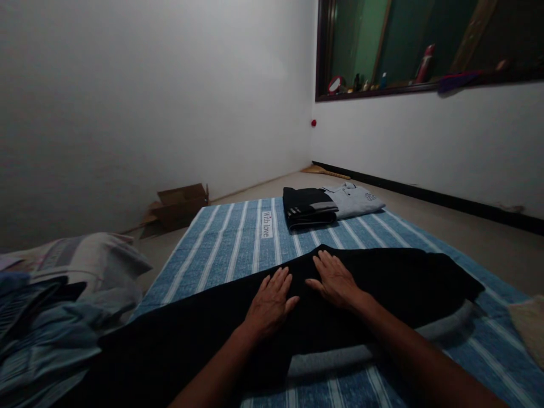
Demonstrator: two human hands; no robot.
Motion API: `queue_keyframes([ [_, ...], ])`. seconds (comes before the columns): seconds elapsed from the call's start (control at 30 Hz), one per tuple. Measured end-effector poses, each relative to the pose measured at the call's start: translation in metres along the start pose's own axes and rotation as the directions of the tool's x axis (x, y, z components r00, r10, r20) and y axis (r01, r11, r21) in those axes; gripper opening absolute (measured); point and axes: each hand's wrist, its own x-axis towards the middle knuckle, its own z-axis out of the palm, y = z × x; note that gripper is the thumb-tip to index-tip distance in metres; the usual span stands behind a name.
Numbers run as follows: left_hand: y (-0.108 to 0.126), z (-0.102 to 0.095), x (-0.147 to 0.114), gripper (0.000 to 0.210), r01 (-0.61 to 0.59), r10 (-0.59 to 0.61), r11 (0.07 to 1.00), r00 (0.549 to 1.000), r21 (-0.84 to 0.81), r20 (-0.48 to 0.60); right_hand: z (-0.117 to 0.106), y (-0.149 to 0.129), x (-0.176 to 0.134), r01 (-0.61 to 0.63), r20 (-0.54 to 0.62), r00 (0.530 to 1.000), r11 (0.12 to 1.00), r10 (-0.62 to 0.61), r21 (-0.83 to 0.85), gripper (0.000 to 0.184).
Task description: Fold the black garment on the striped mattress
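Observation:
Black trousers (395, 283) lie stretched across the blue striped bed cover (216, 241), with a grey strip showing along the near edge. My left hand (271, 303) rests flat on the middle of the black cloth, fingers stretched out. Just to its right, my right hand (335, 279) also lies palm down on the cloth, its fingertips near the far edge and its thumb held apart. Neither hand grips anything. The trousers' left end runs off toward the lower left, where it is dark and hard to make out.
Beyond the trousers sit a folded black garment (308, 207) and a folded grey collared shirt (355, 199). Loose denim clothes (55, 334) and a pale cloth bundle (91, 260) are heaped at left. An open cardboard box (181, 207) stands on the floor. Beige cloth (529, 323) lies at right.

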Motion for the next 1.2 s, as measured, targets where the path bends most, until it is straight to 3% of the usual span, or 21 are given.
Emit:
queue_keyframes([
  [0.2, 0.001, -0.003, 0.001, 0.055, 0.017, -0.016, 0.999, 1.000, -0.045, 0.026, 0.012, 0.022, 0.008, -0.038, 0.019, 0.999, 0.999, 0.039, -0.039, 0.079],
  [0.43, 0.013, -0.017, 0.007, 0.042, 0.048, -0.049, 0.996, 0.999, -0.068, -0.007, 0.018, 0.018, 0.004, -0.034, -0.111, 0.993, 0.997, 0.026, -0.065, 0.073],
  [0.6, 0.030, -0.036, 0.052, 0.026, 0.028, -0.047, 0.990, 0.990, -0.141, -0.131, 0.018, 0.017, 0.004, -0.033, -0.130, 0.991, 0.996, 0.022, -0.079, 0.068],
  [0.9, 0.050, -0.036, 0.158, 0.024, 0.233, -0.222, 0.952, 0.972, -0.197, 0.075, 0.016, 0.017, 0.004, -0.022, -0.128, 0.992, 1.000, 0.021, -0.010, 0.067],
  [1.2, 0.046, -0.036, 0.190, 0.024, 0.303, -0.251, 0.931, 0.937, -0.204, 0.243, 0.014, 0.016, 0.005, -0.017, -0.150, 0.988, 0.998, 0.027, 0.064, 0.071],
])
